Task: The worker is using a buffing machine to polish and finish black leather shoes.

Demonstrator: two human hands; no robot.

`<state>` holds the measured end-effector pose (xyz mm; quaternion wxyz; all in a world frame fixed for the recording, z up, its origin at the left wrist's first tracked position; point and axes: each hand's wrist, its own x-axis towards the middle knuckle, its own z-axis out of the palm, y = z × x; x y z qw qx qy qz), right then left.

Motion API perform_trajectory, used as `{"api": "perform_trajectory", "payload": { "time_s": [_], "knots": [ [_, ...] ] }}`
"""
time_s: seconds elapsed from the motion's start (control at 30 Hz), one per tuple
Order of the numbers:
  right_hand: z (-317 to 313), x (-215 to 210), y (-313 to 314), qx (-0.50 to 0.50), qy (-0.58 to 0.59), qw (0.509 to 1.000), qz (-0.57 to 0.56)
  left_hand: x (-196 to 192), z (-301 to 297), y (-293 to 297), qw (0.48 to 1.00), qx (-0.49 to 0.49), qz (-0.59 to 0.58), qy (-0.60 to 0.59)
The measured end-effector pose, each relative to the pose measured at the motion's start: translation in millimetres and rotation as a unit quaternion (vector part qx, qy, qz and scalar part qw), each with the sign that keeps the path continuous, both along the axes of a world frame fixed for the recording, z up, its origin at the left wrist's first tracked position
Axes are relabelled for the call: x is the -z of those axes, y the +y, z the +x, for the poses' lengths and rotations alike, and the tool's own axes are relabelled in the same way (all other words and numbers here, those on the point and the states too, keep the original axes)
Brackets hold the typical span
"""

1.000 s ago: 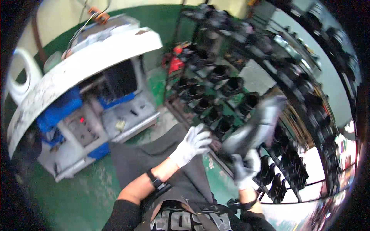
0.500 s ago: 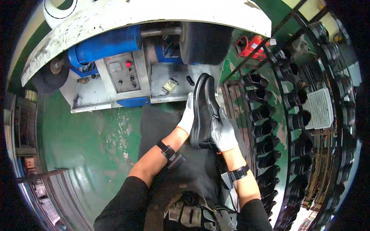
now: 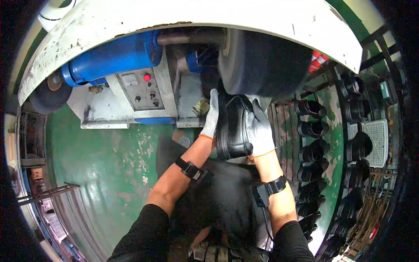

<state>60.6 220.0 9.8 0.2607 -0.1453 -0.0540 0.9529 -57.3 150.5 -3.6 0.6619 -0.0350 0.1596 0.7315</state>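
1. The scene is evenly and fairly brightly lit from overhead; no single lamp shows.
2. The white machine hood (image 3: 174, 26) catches the most light and looks slightly washed out.
3. Deep shadow sits under the hood, where the dark buffing wheel (image 3: 266, 61) and the black shoe (image 3: 233, 126) lose detail.
4. The green floor (image 3: 109, 166) carries a soft sheen.
5. Fisheye distortion bends the shoe rack (image 3: 349, 144) and frame edges; a black vignette rings the picture.
6. The centre is reasonably sharp; the rim is smeared.

To your right, a metal rack (image 3: 349, 144) carries rows of black shoes (image 3: 312, 129); a polishing machine (image 3: 144, 94) stands on the green floor (image 3: 100, 174).
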Motion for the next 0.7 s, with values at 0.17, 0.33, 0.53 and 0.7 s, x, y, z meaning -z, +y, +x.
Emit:
{"api": "perform_trajectory", "payload": {
  "time_s": [0.17,0.33,0.53,0.7],
  "knots": [
    [-10.6,8.1,12.7,0.059,-0.115,0.98,0.154,19.4,-32.0,16.5,0.991,0.002,-0.105,0.084],
    [-1.8,11.4,38.4,-0.012,-0.56,0.508,0.654,-6.8,-44.8,23.8,0.927,-0.062,-0.241,0.281],
    [17.2,45.1,55.4,0.109,-0.51,0.243,0.818,11.2,-57.2,35.5,0.93,-0.107,-0.23,0.266],
    [5.0,17.3,43.1,0.065,-0.471,0.223,0.851,41.0,-75.1,37.8,0.928,-0.19,-0.167,0.272]
  ]
}}
